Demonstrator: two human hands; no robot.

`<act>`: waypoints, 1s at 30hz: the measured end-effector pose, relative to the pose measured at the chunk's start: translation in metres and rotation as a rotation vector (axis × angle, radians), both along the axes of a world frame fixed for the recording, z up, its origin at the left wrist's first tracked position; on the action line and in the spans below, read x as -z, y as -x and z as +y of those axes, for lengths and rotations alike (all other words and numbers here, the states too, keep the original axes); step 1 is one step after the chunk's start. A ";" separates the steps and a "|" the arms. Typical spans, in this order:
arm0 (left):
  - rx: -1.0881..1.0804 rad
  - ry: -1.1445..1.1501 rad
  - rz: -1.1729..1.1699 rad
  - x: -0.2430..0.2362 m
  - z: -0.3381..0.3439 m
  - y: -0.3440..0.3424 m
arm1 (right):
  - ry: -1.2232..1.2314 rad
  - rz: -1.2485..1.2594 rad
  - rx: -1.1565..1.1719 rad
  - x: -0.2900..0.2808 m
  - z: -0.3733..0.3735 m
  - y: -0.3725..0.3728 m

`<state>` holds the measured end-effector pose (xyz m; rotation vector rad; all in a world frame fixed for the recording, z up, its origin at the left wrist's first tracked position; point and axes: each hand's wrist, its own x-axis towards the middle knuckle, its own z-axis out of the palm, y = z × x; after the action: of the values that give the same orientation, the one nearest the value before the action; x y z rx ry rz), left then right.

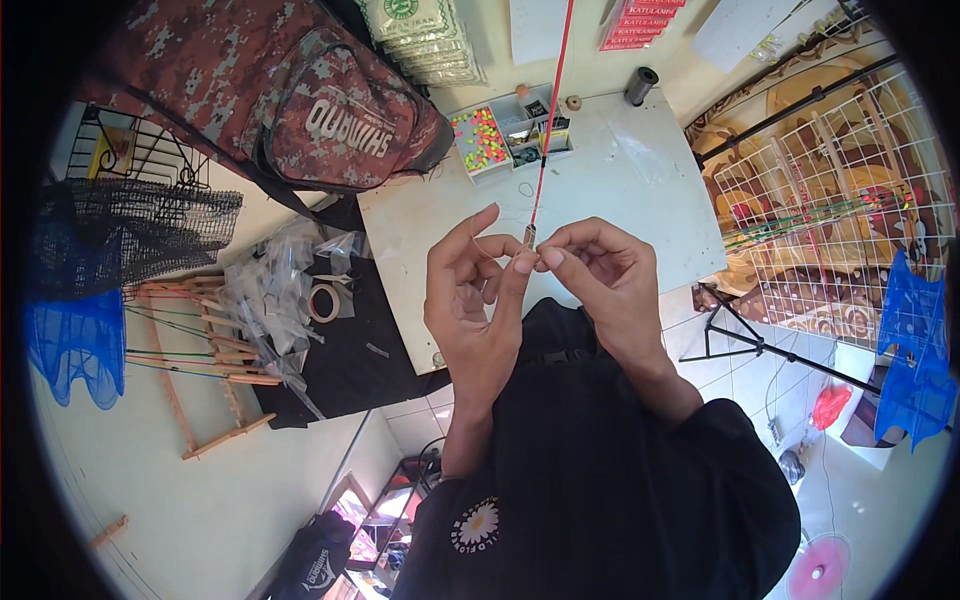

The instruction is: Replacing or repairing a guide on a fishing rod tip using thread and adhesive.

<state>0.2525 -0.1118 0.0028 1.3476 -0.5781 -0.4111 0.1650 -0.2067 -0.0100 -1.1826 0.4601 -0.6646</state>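
Over the near part of the white table [640, 210], my two hands meet at the lower end of a thin red rod or taut cord [550, 140], which runs up out of view. A small dark and metallic end piece [530, 234] sits at its tip, just above my fingertips. My left hand [468, 300] pinches with thumb and finger, and a fine pale line [483, 246] loops by its raised index finger. Closed in a pinch beside it, my right hand [608, 282] touches the same spot. Exactly what lies between the fingertips is tiny and partly hidden.
A white compartment tray [492, 176] with bright floats stands at the table's back. Behind it are hanging packets [425, 40]; a dark cylinder [641, 86] is farther right. A camouflage bag [340, 120] and tape roll [323, 303] lie left, a white grid rack [830, 225] right.
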 end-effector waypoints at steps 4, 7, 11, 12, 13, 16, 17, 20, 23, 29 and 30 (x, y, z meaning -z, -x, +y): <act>0.049 0.078 0.075 0.001 -0.001 0.000 | -0.010 0.012 0.020 -0.006 0.002 0.001; 0.104 0.156 0.252 0.002 0.003 -0.003 | -0.018 0.007 0.056 -0.004 0.002 0.001; 0.137 0.161 0.283 0.002 0.004 -0.005 | 0.003 -0.006 0.064 -0.001 0.001 0.002; 0.126 0.207 0.333 0.003 0.003 -0.005 | 0.020 -0.011 0.077 0.000 0.001 0.002; 0.116 0.254 0.383 0.003 0.003 -0.005 | 0.037 -0.016 0.092 0.001 0.001 0.002; 0.185 0.330 0.500 0.003 0.004 -0.009 | -0.022 0.011 0.104 -0.002 0.000 0.002; 0.186 0.329 0.498 0.003 0.004 -0.009 | -0.022 0.009 0.103 -0.001 -0.001 0.003; 0.212 0.376 0.542 0.006 0.004 -0.010 | -0.152 -0.071 0.046 0.008 -0.008 0.003; 0.179 0.385 0.572 0.004 0.004 -0.011 | -0.460 -0.268 -0.100 0.009 -0.014 0.002; 0.162 0.357 0.583 0.005 0.000 -0.009 | -0.630 -0.321 -0.130 0.011 -0.017 0.003; 0.132 0.323 0.533 0.004 -0.001 -0.009 | -0.587 -0.301 -0.130 0.012 -0.018 0.003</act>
<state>0.2611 -0.1127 -0.0011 0.8433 -0.2712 -0.7225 0.1615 -0.2242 -0.0220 -0.5407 0.2897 -0.5325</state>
